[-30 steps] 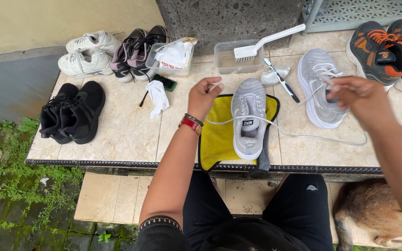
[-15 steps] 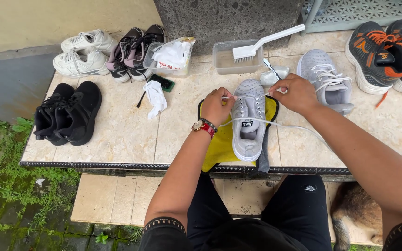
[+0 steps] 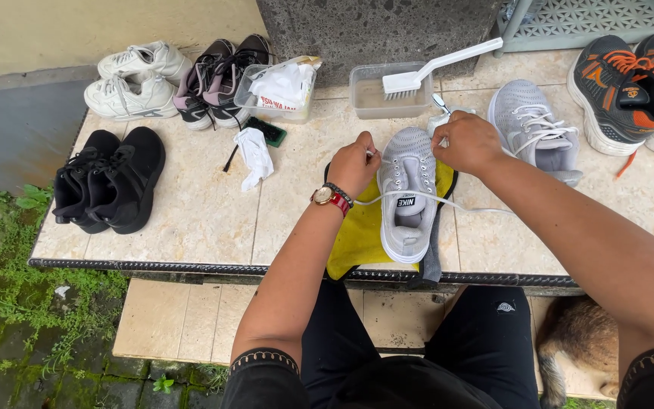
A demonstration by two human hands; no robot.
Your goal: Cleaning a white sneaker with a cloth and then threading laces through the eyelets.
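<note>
Grey sneaker [image 3: 408, 198] on yellow cloth [image 3: 359, 236] at bench [image 3: 198, 212] front edge; left hand [image 3: 354, 163] & right hand [image 3: 466, 142] each pinch the white lace [image 3: 448, 201], prob. thin, limp, slippery, so grip near ends; shoe looks light, soft.

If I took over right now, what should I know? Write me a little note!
Left hand pinches a white lace at the grey shoe; right hand grips the lace on the shoe's other side.
The shoe lies on a yellow cloth on the tiled table; its mate stands to the right.
Done: lace threaded near the toe.
Left: upper eyelets, loose lace ends.
</note>
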